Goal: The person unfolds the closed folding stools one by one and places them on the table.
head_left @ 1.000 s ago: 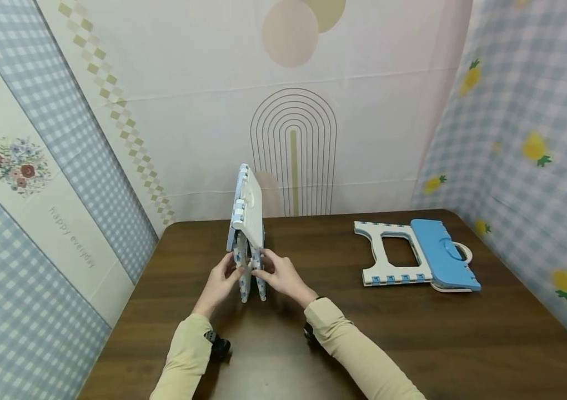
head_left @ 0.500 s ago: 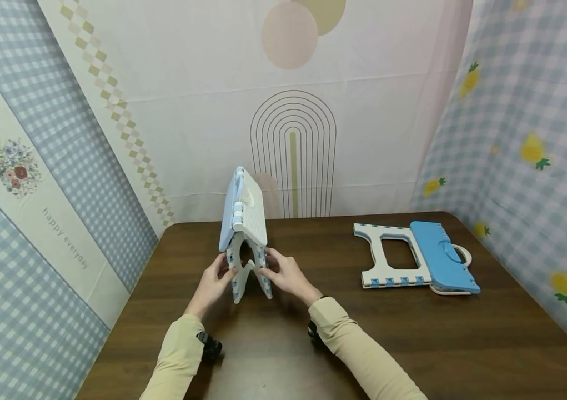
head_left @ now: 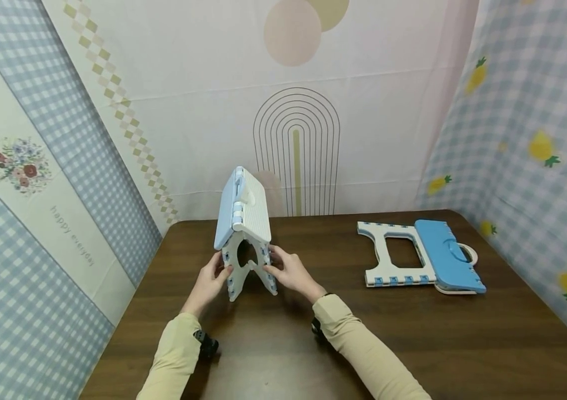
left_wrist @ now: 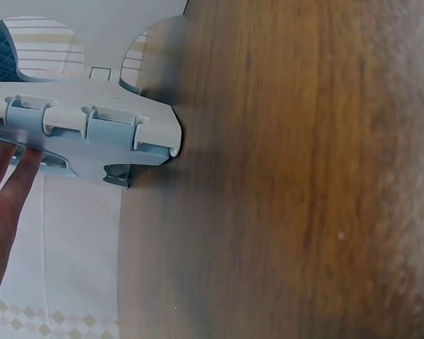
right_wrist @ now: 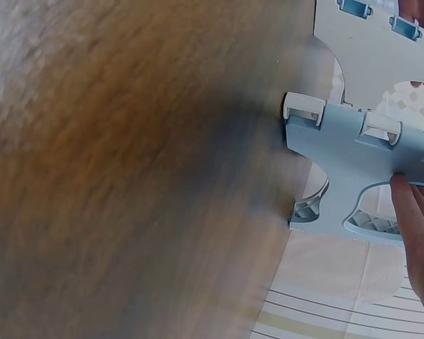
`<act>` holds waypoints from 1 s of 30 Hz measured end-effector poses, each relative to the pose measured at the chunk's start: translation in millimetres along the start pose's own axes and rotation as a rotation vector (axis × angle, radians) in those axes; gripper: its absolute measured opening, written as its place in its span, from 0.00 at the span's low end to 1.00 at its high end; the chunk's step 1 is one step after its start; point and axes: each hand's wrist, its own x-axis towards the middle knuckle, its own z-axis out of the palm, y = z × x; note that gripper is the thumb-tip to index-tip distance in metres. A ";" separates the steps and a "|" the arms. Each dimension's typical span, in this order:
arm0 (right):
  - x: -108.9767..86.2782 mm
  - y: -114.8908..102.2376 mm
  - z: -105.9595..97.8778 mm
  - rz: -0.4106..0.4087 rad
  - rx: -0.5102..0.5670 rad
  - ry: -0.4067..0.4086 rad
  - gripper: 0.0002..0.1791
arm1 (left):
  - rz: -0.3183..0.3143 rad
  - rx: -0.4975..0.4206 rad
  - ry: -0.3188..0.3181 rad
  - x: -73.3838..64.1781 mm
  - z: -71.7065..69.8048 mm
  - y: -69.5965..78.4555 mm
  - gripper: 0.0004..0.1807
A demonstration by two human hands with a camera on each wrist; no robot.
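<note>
A folding step stool (head_left: 255,208) in white and pale blue stands upright on the table, partly unfolded. Its top is peaked like a roof, blue on the left and white on the right, and its legs spread below. My left hand (head_left: 208,282) grips the left leg panel at its side edge. On the opposite side my right hand (head_left: 293,272) holds the right leg panel. In the left wrist view, fingers (left_wrist: 21,180) lie against the hinged leg (left_wrist: 92,131). The right wrist view has fingers (right_wrist: 408,212) at the cutout of the blue leg panel (right_wrist: 339,152).
A second folding stool (head_left: 445,253), blue and white, lies folded flat on the right of the brown wooden table (head_left: 313,344). A pale patterned cloth (head_left: 203,139) hangs behind the table, with checked cloth on both sides.
The stool's legs have spread apart and its two top halves have opened from nearly folded to a wider peak. My hands have moved apart with the legs.
</note>
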 end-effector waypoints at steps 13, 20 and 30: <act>-2.0 -0.2 -2.9 0.000 -0.026 0.014 0.27 | 0.012 0.004 -0.001 9.9 -2.8 -40.2 0.26; -2.7 -0.2 -4.0 0.006 -0.056 0.005 0.26 | 0.007 0.025 -0.007 8.5 -7.7 -41.9 0.25; -3.9 1.3 -11.4 0.015 -0.065 0.013 0.26 | 0.021 0.030 -0.030 10.0 -12.6 -35.9 0.27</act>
